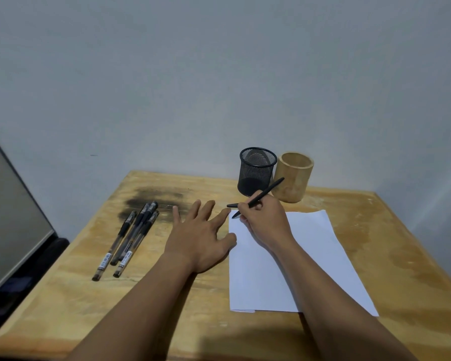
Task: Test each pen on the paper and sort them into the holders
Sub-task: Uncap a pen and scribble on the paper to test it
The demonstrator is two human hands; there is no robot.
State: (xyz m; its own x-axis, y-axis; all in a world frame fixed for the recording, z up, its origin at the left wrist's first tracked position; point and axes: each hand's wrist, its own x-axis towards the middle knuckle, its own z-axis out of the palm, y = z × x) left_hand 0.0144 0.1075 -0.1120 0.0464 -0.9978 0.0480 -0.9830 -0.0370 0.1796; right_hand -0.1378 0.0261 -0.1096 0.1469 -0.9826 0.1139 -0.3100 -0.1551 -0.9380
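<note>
On the bench [401, 256], spare pens [130, 235] lie at your left, your left hand [201, 238] rests flat with fingers spread beside the paper [284, 269], your right hand [264, 220] grips a black pen [261, 196], tip at the paper's far corner, before the mesh holder [257, 170] and wooden holder [294, 178].

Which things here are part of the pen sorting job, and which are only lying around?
Part of the job:
- black pen held in right hand
- cap
- pens on the table
- paper, pinned by left hand
- mesh holder
- wooden holder

Only lying around:
- grey panel
</note>
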